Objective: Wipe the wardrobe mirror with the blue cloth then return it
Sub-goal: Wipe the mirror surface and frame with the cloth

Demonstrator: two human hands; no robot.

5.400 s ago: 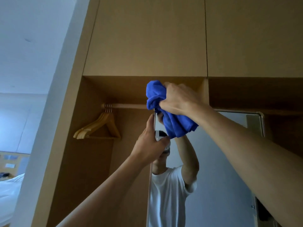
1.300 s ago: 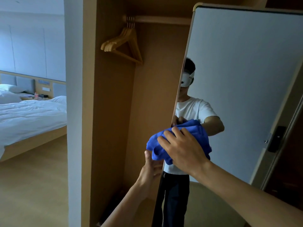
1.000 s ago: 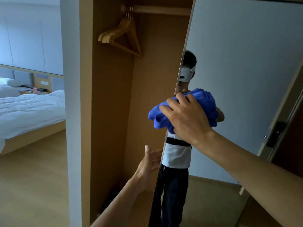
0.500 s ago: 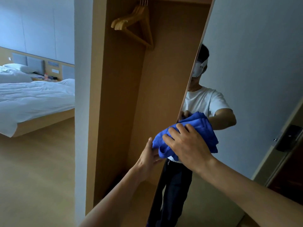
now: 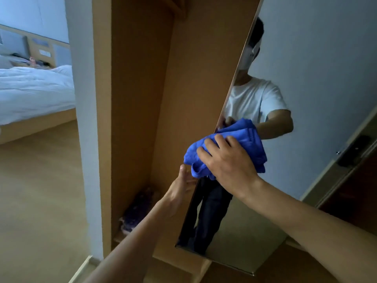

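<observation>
Your right hand (image 5: 228, 162) presses the cloth (image 5: 242, 135) on the mirror (image 5: 316, 78) | your left hand (image 5: 181, 187) holds the mirror edge, fingers likely curled behind.

I see a dim, bluish scene; soft daylight falls on the white-sheeted bed (image 5: 34, 92), the tan wooden wardrobe interior (image 5: 140, 99) sits shadowed, edges bend and blur.
</observation>
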